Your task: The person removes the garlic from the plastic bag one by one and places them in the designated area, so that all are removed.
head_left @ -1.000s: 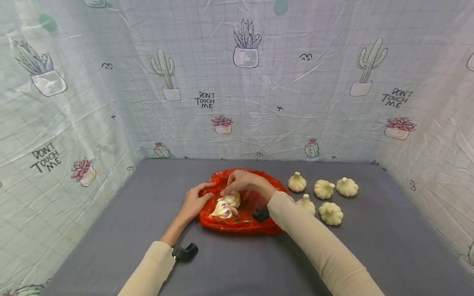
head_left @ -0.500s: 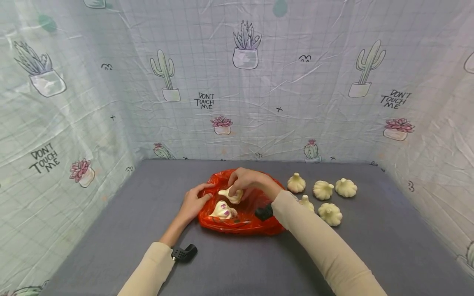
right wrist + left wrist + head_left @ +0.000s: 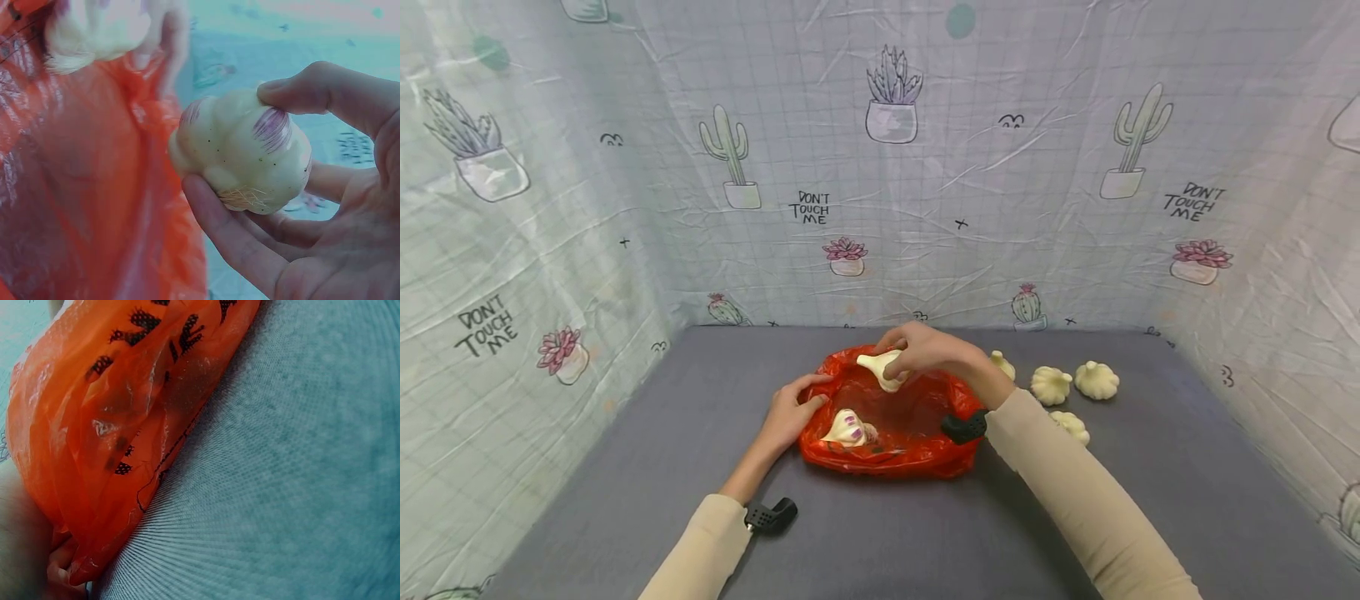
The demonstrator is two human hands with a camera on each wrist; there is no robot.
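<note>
My right hand (image 3: pixel 925 350) holds a garlic bulb (image 3: pixel 883 369) over the back of a red plastic bag (image 3: pixel 891 463). In the right wrist view the thumb and fingers grip this bulb (image 3: pixel 244 150) round its sides, showing purple streaks and a tuft of roots. A second garlic bulb (image 3: pixel 847 427) with purple patches lies inside the bag at its front left. My left hand (image 3: pixel 790 412) grips the bag's left rim. Seen from the left wrist, the bag (image 3: pixel 119 425) with black print fills the upper left, and its fingers are mostly hidden.
Several pale garlic bulbs (image 3: pixel 1096 380) sit on the grey table (image 3: pixel 715 367) right of the bag, some partly hidden by my right arm. A patterned curtain (image 3: pixel 970 167) stands behind the table and along both sides.
My right hand has lifted the garlic bulb up from the bag's inside and moved it back and right. The other bulb stays in the bag; my left hand keeps its place at the rim.
</note>
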